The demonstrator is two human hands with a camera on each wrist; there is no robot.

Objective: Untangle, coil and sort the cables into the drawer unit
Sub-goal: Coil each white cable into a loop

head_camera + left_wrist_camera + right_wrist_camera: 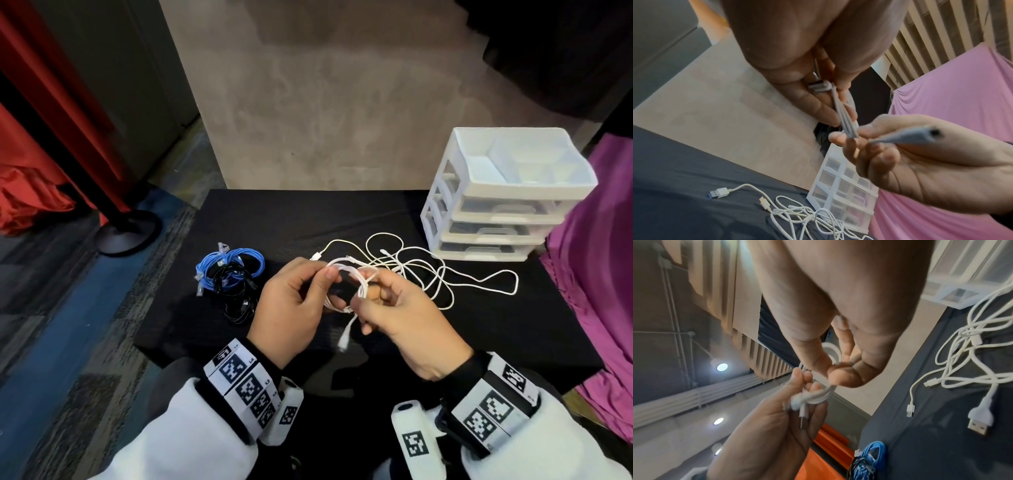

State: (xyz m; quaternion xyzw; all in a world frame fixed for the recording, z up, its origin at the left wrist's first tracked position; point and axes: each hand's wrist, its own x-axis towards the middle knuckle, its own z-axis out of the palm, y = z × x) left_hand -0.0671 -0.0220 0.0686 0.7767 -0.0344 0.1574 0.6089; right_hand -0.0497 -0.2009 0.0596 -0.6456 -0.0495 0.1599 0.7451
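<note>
Above the black table both hands hold a small coil of white cable [346, 287]. My left hand [294, 301] grips one side of the coil [844, 123], thumb on top. My right hand [394, 308] pinches the other side [818, 395], and a white connector [343, 339] hangs below the coil. Behind the hands lies a loose tangle of white cables [428, 270] [807, 217] [966, 356]. Coiled blue and black cables [229, 274] [867, 462] lie to the left. The white drawer unit [507, 198] stands at the back right, its three drawers pushed in.
The black tablecloth [342, 219] ends close behind the cables. A purple cloth [596, 257] hangs at the right edge. A black stand base [126, 233] sits on the floor to the left, with red fabric [30, 192] behind it.
</note>
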